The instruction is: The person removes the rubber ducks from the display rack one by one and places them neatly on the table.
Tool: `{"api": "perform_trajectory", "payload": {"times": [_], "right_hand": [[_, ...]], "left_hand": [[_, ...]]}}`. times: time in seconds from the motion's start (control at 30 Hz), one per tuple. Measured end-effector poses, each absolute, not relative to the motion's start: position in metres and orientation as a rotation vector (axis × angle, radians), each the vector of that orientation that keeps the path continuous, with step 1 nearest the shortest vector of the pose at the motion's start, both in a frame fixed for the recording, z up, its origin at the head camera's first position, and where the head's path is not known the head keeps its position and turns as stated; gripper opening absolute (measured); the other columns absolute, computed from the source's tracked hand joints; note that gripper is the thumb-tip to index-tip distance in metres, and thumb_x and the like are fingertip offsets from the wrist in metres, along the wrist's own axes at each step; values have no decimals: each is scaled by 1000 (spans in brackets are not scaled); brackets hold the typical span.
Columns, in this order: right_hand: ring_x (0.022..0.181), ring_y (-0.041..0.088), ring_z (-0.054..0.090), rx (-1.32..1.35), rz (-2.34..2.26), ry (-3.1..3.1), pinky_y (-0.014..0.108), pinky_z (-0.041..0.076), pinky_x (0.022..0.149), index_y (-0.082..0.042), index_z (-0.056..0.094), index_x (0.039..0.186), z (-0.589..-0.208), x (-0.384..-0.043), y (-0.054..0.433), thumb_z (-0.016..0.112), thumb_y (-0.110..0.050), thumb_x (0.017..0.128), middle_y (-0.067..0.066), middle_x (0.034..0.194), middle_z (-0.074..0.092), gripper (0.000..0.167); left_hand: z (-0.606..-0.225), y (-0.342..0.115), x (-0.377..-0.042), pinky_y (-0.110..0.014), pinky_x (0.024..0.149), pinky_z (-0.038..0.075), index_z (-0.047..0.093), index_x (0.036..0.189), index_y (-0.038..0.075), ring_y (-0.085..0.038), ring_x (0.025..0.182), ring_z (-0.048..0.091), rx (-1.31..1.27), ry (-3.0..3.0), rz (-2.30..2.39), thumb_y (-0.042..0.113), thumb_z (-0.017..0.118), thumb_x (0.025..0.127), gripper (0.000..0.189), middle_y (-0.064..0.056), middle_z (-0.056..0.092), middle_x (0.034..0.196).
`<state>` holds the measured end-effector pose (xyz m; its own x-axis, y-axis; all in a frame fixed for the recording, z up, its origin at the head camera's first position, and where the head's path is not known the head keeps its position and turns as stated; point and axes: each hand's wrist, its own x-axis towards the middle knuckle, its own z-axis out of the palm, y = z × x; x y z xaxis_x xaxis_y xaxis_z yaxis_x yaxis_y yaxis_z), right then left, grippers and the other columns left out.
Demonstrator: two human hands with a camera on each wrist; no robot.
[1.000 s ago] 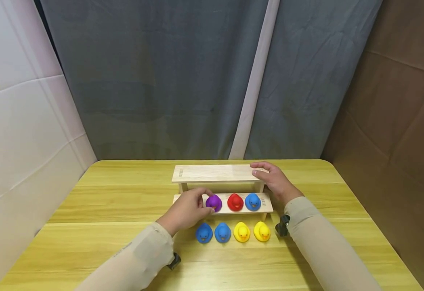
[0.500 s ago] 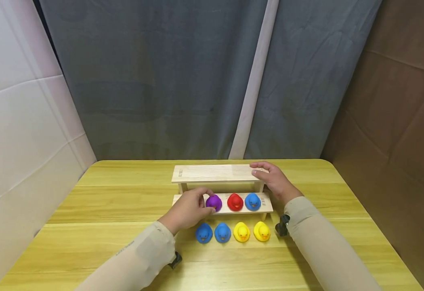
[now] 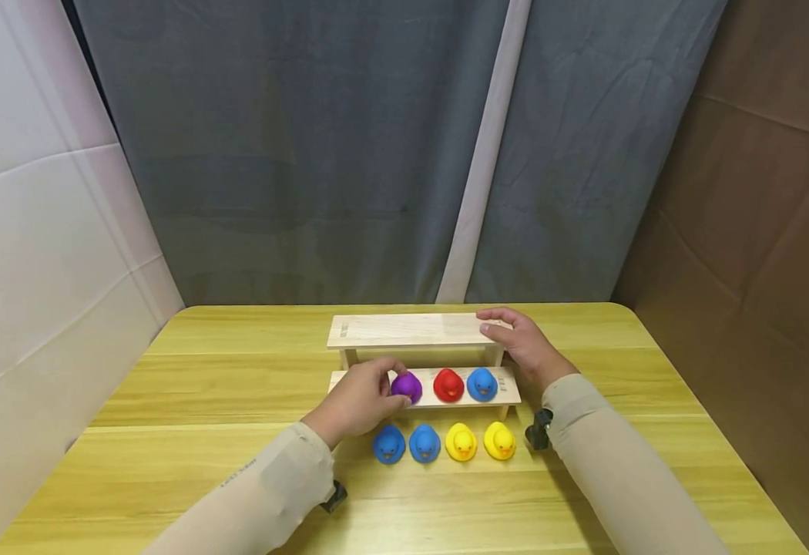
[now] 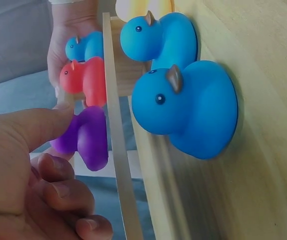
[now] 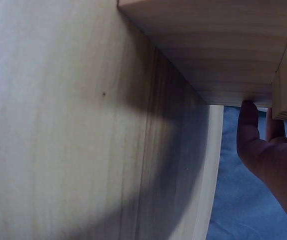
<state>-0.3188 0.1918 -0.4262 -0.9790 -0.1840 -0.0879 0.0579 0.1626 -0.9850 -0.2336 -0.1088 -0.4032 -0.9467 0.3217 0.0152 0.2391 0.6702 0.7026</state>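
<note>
My left hand (image 3: pixel 357 395) pinches a purple rubber duck (image 3: pixel 407 387) between thumb and forefinger on the lower wooden shelf (image 3: pixel 425 398). Its other fingers curl in below, as the left wrist view shows. To the right of it on that shelf sit a red duck (image 3: pixel 449 386) and a blue duck (image 3: pixel 482 385). My right hand (image 3: pixel 531 347) rests at the right end of the upper wooden shelf (image 3: pixel 404 330), thumb and forefinger spread apart over it. In the right wrist view, fingers (image 5: pixel 248 120) touch the stand's end support (image 5: pixel 218 45).
On the table (image 3: pixel 224 385) before the stand, two blue ducks, a left one (image 3: pixel 389 445) and a right one (image 3: pixel 424 444), line up with two yellow ducks, one inner (image 3: pixel 461 442) and one outer (image 3: pixel 499 442). A grey curtain (image 3: pixel 307 154) hangs behind the table.
The purple duck has shifted very slightly left in the left hand's pinch. The right hand and the other ducks stay in place.
</note>
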Motion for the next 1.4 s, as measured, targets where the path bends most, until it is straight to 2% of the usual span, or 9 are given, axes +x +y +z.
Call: {"api": "perform_trajectory", "payload": {"times": [0.57, 1.4], "right_hand": [[139, 38, 53, -96, -1904, 2238, 57, 40, 120, -15, 59, 143, -427, -321, 192, 62, -29, 107, 12, 155, 51, 39], [141, 39, 51, -117, -1896, 2243, 58, 38, 121, -13, 58, 145, -427, -320, 193, 61, -30, 107, 13, 157, 50, 41]], "left_hand": [[-397, -116, -213, -25, 53, 39, 68, 110, 16, -13, 60, 46, 522, 2732, 1190, 15, 85, 89, 27, 0, 51, 68], [-399, -121, -187, -22, 52, 36, 70, 107, 19, -6, 60, 42, 642, 2662, 1227, 18, 87, 88, 26, 6, 49, 68]]}}
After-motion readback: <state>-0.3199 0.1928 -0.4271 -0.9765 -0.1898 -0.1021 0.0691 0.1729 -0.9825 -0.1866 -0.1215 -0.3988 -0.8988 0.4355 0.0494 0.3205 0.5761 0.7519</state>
